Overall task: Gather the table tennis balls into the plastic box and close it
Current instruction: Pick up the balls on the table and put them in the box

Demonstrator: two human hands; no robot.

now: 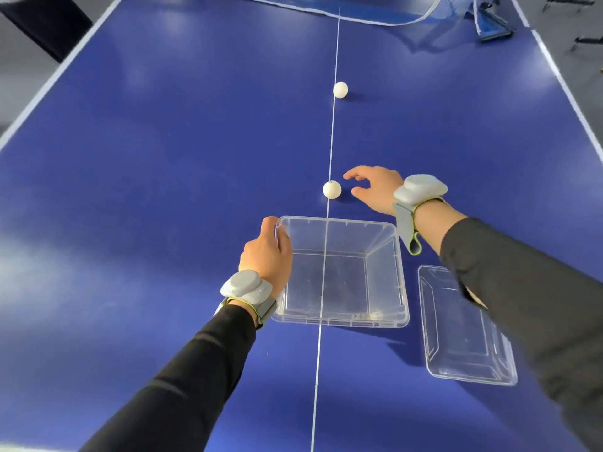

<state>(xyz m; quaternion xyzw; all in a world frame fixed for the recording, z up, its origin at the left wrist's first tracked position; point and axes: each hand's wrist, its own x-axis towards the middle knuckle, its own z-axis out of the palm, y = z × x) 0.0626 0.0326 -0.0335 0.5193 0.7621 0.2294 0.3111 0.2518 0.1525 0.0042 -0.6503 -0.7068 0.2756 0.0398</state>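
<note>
The grip of the left hand (pixel 266 252) is wrapped over the far left corner of the clear plastic box (pixel 339 272), fingers curled on its rim, while the grip of the right hand (pixel 375 189) is spread, thumb and fingers apart and holding nothing, just to the right of the nearer ball (pixel 332 189) and not touching it. That white ball sits on the blue tabletop (pixel 163 174) on the white centre line (pixel 332 135), just beyond the box's far wall. The farther ball (pixel 340 90) lies farther along the same line, well apart from both hands. The box stands open and upright, straddling the centre line, with no balls inside. Its clear lid (pixel 463 331) lies flat on the tabletop just to the right of the box, partly under the right forearm. Both wrists carry grey strapped devices, and both arms are in dark sleeves. At the far end, the net (pixel 375 11) sags across the tabletop.
</note>
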